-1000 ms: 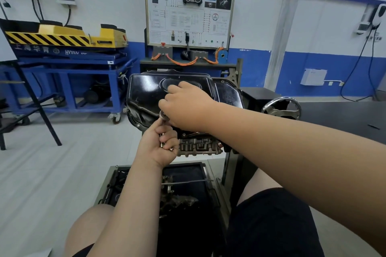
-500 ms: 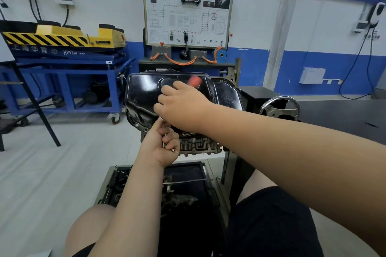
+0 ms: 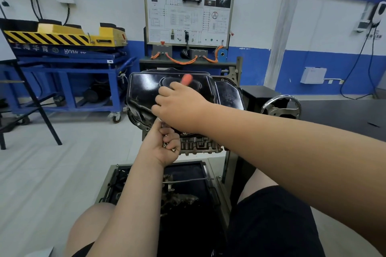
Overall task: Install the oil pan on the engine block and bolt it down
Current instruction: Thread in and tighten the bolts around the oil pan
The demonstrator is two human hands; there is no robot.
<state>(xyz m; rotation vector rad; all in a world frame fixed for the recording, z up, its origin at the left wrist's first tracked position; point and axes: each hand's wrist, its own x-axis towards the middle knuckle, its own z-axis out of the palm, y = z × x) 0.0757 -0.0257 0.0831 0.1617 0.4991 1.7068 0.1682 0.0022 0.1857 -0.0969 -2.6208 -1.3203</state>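
Atop the oil pan (image 3: 146, 89), right hand (image 3: 179, 108) grips orange-handled tool (image 3: 186, 79); left hand (image 3: 160, 148) clutches bolts (image 3: 173, 149) below.

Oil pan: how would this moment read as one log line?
pan: on block | right hand: grips orange-handled tool at pan's near edge | left hand: just below, holds small metal parts

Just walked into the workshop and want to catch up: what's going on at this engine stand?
A seated person is fitting the black oil pan onto the engine block. The right hand holds an orange-handled tool down at the pan's near edge. The left hand, just below, grips small metal pieces, probably bolts. The pan already sits on the block; bolting seems under way.
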